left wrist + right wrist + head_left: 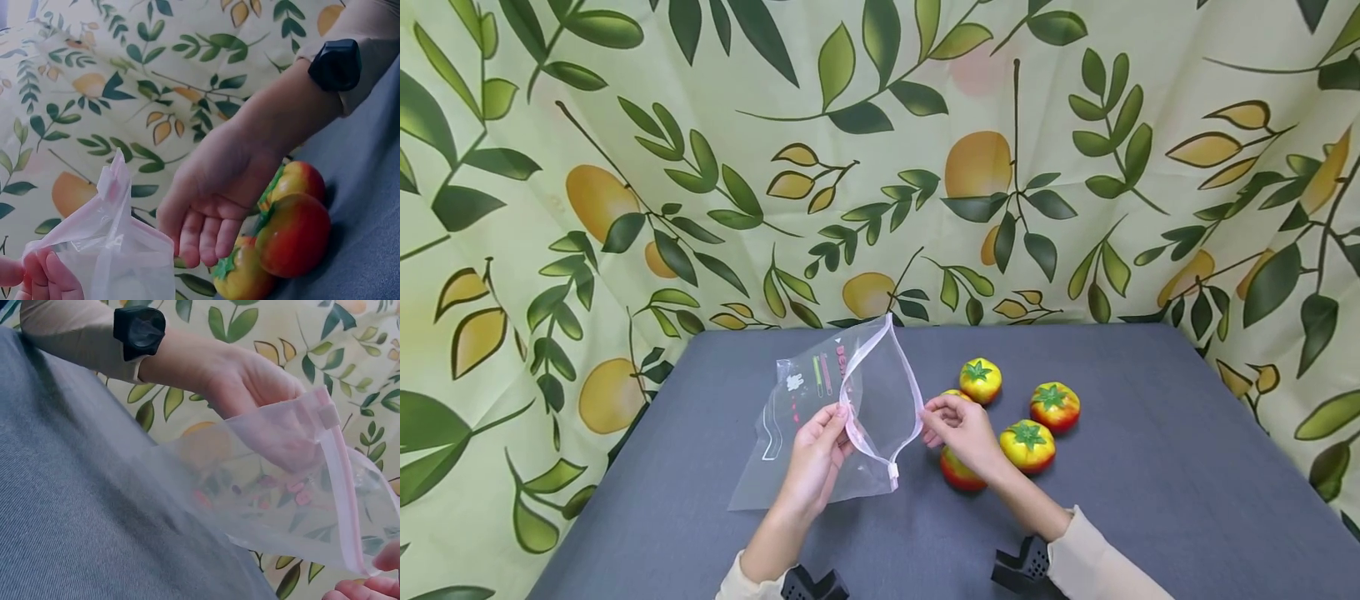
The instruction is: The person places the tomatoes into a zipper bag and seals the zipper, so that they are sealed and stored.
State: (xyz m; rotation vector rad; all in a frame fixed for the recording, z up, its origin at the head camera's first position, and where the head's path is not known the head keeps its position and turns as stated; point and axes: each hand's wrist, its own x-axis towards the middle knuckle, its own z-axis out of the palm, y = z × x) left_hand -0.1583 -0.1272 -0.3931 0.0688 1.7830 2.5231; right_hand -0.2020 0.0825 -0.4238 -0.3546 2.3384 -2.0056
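We saw the zip bag [811, 407] gaping at 7 o'clock in the head view. Left hand [817, 457] pinched its opening at 9 o'clock, right hand [967, 431] at 3. We logged red-yellow fruits [1027, 454] at the bag's 3 o'clock, grey table [1150, 442] beneath.

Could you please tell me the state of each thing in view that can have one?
Zip bag: mouth spread open, no fruit inside.
Slider: at the near end of the zip.
Left hand: pinching one side of the bag's mouth.
Right hand: holding the opposite side.
Five red-and-yellow fruits: on the table, two partly hidden by the right hand.
Patterned backdrop: hanging, lightly creased.
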